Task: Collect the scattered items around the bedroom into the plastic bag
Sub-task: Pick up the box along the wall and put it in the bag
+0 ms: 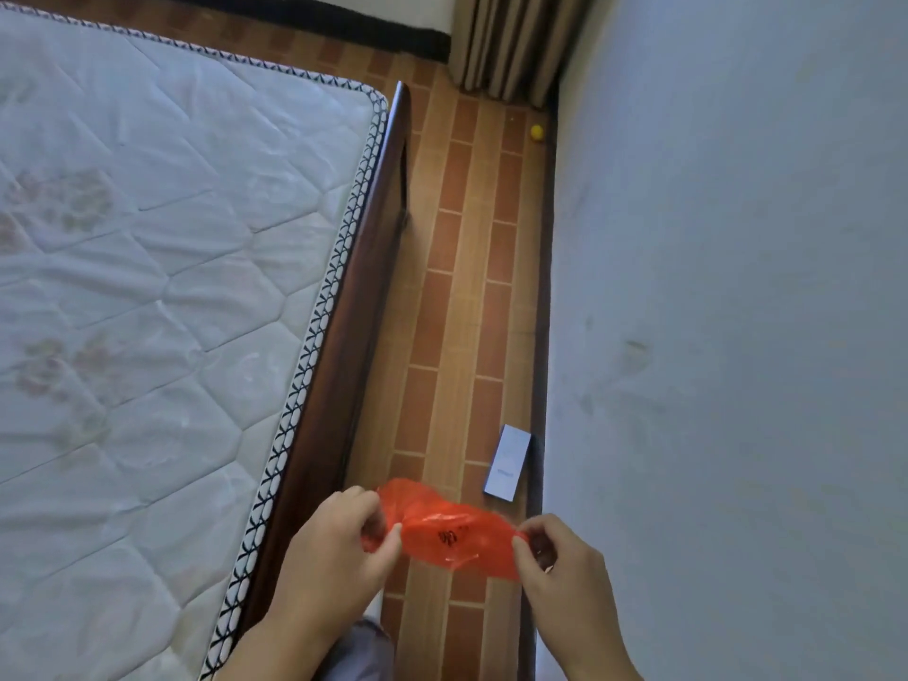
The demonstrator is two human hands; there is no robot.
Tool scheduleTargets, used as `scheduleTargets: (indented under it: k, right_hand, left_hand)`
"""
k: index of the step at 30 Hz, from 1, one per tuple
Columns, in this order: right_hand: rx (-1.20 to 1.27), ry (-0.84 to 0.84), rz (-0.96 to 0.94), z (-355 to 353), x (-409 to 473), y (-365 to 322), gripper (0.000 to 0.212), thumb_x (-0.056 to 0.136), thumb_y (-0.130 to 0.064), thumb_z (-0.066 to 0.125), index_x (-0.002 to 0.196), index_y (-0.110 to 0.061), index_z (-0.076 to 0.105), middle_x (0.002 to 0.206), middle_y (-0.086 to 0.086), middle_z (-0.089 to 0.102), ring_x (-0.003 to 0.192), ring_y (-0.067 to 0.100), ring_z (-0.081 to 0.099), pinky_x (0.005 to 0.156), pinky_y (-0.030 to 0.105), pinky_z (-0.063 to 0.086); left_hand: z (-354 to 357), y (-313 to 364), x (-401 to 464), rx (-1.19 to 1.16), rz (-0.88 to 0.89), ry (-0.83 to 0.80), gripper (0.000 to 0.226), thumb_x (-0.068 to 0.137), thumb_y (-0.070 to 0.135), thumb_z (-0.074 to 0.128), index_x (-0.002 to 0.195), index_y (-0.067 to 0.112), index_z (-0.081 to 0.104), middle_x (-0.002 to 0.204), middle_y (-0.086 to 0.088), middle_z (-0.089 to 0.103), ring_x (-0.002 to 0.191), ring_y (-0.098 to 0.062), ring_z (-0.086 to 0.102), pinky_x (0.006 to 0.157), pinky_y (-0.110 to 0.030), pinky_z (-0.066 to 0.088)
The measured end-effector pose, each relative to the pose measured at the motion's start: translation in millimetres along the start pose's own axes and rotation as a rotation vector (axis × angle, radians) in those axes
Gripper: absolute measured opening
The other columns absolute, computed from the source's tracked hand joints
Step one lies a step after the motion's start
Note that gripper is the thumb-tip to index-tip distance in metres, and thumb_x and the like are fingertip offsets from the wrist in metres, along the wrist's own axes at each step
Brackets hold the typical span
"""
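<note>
Between the bed and the wall: I stand in the narrow strip of tiled floor (457, 307), looking down at my own hands.
Plastic bag: the red plastic bag (454, 533) is crumpled and stretched between my two hands, above the floor, with dark print on its front.
Left hand: my left hand (339, 543) has its fingers (388, 540) pinched together on the bag's left edge.
Right hand: my right hand (560, 562) has its fingers (528, 545) clamped on the bag's right edge.
Box: a pale blue box (508, 462) lies flat on the floor, just beside the dark skirting of the wall (737, 287), a little beyond the bag.
Ball: a small yellow ball (536, 132) sits far up the floor strip, against the wall's foot and near the curtain (511, 41).
Bed: the quilted white mattress (147, 262) fills the left, edged by a dark wooden bed frame (363, 267).
Bottom edge: a bit of grey cloth (358, 651) shows below my left wrist; I cannot tell what it is.
</note>
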State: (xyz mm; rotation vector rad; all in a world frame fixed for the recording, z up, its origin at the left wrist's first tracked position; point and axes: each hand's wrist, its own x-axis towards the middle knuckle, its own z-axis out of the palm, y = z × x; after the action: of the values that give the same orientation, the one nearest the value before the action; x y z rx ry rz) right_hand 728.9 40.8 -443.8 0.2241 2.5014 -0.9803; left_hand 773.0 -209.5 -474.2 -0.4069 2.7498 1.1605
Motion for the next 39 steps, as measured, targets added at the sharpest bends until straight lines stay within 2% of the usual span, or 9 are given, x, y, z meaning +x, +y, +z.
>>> scheduleTargets:
  k: [3, 8, 14, 18, 23, 29, 31, 35, 39]
  right_hand:
    - [0.022, 0.003, -0.009, 39, 35, 37, 0.019, 0.095, -0.02, 0.071, 0.086, -0.036, 0.067, 0.074, -0.013, 0.068, 0.079, 0.001, 0.064, 0.065, 0.015, 0.052]
    - [0.013, 0.018, -0.038, 91, 92, 93, 0.017, 0.095, -0.025, 0.071, 0.09, -0.039, 0.066, 0.073, -0.015, 0.066, 0.074, 0.01, 0.065, 0.066, 0.031, 0.059]
    - [0.009, 0.086, -0.14, 136, 168, 130, 0.018, 0.093, -0.018, 0.07, 0.084, -0.034, 0.07, 0.073, -0.019, 0.065, 0.068, 0.011, 0.063, 0.057, 0.02, 0.048]
    - [-0.015, 0.112, -0.217, 160, 206, 150, 0.016, 0.093, -0.019, 0.069, 0.083, -0.031, 0.07, 0.073, -0.015, 0.067, 0.072, 0.01, 0.064, 0.063, 0.028, 0.054]
    - [-0.063, 0.159, -0.38, 184, 241, 170, 0.014, 0.092, -0.019, 0.07, 0.083, -0.029, 0.068, 0.077, -0.016, 0.067, 0.077, 0.008, 0.064, 0.067, 0.025, 0.053]
    - [-0.127, 0.164, -0.64, 224, 260, 185, 0.004, 0.092, -0.022, 0.066, 0.089, -0.025, 0.066, 0.083, -0.016, 0.062, 0.079, 0.006, 0.06, 0.071, 0.032, 0.054]
    - [-0.196, 0.135, -0.73, 237, 262, 184, 0.005, 0.089, -0.026, 0.06, 0.087, -0.023, 0.064, 0.084, -0.01, 0.058, 0.08, 0.011, 0.057, 0.071, 0.035, 0.052]
    - [-0.367, -0.01, -0.815, 267, 264, 196, 0.008, 0.084, -0.024, 0.064, 0.09, -0.02, 0.066, 0.095, -0.004, 0.053, 0.089, 0.018, 0.051, 0.075, 0.039, 0.051]
    - [-0.61, -0.335, -0.782, 296, 268, 213, 0.028, 0.092, -0.023, 0.065, 0.119, -0.026, 0.073, 0.13, -0.001, 0.056, 0.12, 0.024, 0.049, 0.1, 0.047, 0.046]
  left_hand:
    - [43, -36, 21, -0.002, -0.058, 0.024, 0.04, 0.081, 0.027, 0.08, 0.066, 0.028, 0.044, 0.068, 0.01, 0.049, 0.068, -0.008, 0.052, 0.058, -0.033, 0.045]
    - [100, -84, 62, 0.045, -0.037, 0.052, 0.038, 0.082, 0.029, 0.081, 0.067, 0.027, 0.047, 0.068, 0.01, 0.05, 0.068, -0.008, 0.052, 0.058, -0.033, 0.045]
    - [154, -128, 119, 0.151, 0.064, 0.079, 0.034, 0.084, 0.034, 0.077, 0.068, 0.028, 0.048, 0.07, 0.013, 0.051, 0.068, -0.006, 0.052, 0.055, -0.022, 0.039]
    - [182, -147, 145, 0.161, 0.099, 0.102, 0.036, 0.084, 0.033, 0.077, 0.065, 0.025, 0.048, 0.066, 0.011, 0.051, 0.064, -0.007, 0.052, 0.054, -0.021, 0.037]
    - [200, -174, 171, 0.197, 0.167, 0.159, 0.04, 0.084, 0.027, 0.077, 0.063, 0.019, 0.044, 0.062, 0.006, 0.049, 0.06, -0.01, 0.049, 0.052, -0.025, 0.035]
    - [231, -183, 186, 0.267, 0.286, 0.215, 0.039, 0.074, 0.008, 0.069, 0.062, 0.019, 0.033, 0.062, 0.005, 0.04, 0.06, -0.015, 0.043, 0.05, -0.026, 0.03]
    - [243, -192, 188, 0.298, 0.299, 0.209, 0.036, 0.071, 0.006, 0.065, 0.062, 0.018, 0.032, 0.063, 0.004, 0.038, 0.06, -0.018, 0.042, 0.048, -0.031, 0.033]
    - [267, -225, 180, 0.35, 0.242, 0.174, 0.035, 0.075, 0.004, 0.067, 0.065, 0.021, 0.038, 0.066, 0.006, 0.04, 0.054, -0.017, 0.043, 0.043, -0.036, 0.04]
    - [286, -249, 175, 0.393, 0.258, 0.151, 0.024, 0.083, 0.004, 0.064, 0.095, 0.025, 0.059, 0.092, 0.009, 0.049, 0.057, -0.02, 0.056, 0.044, -0.035, 0.048]
